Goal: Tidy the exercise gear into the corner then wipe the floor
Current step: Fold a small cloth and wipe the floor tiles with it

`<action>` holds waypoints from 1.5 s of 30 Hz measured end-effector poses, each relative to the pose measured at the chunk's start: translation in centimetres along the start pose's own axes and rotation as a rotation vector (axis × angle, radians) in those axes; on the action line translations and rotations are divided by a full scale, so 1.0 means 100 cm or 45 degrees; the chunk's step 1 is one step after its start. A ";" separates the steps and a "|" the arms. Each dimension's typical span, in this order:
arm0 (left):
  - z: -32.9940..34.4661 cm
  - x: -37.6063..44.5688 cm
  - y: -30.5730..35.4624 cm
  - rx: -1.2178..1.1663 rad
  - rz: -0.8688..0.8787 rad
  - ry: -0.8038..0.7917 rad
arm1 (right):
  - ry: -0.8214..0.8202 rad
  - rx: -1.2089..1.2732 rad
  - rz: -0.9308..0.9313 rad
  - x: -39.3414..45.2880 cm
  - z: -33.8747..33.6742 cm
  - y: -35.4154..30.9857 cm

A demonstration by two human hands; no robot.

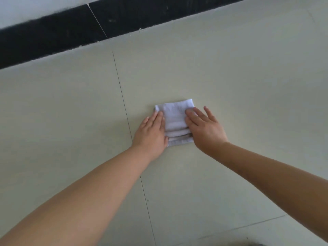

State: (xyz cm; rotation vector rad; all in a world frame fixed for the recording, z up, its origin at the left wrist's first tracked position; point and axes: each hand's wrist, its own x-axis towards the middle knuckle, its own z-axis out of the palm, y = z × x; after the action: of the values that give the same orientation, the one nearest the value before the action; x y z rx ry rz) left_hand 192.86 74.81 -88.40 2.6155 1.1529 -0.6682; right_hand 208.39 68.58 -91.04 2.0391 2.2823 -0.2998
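Note:
A folded white cloth (174,119) lies flat on the pale tiled floor (239,77). My left hand (151,133) rests with straight fingers on the cloth's left edge, thumb at its near corner. My right hand (204,127) presses flat on the cloth's right side, fingers spread and partly over the floor beyond it. No exercise gear is in view.
A black skirting band (71,31) runs along the base of the white wall (26,9) at the top left. Thin tile joints cross the floor, one running from the skirting down past my left wrist. A dark shape shows at the bottom edge.

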 end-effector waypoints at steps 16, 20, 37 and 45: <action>-0.023 0.009 -0.026 0.125 -0.211 -0.246 | 0.041 0.147 -0.002 0.058 -0.016 -0.009; -0.024 -0.008 -0.017 0.259 -0.157 -0.302 | 0.081 0.136 -0.070 0.035 -0.015 -0.024; -0.012 -0.034 0.074 0.228 0.233 -0.328 | -0.151 0.015 0.082 -0.086 -0.024 0.004; -0.028 -0.002 0.131 0.162 0.166 -0.296 | -0.433 0.001 0.387 -0.099 -0.046 0.057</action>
State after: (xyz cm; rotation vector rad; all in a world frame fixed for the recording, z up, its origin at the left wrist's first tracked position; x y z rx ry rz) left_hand 203.34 66.81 -85.80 2.5995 0.8912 -1.0158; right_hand 215.57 60.37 -85.35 2.1032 1.7517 -0.5730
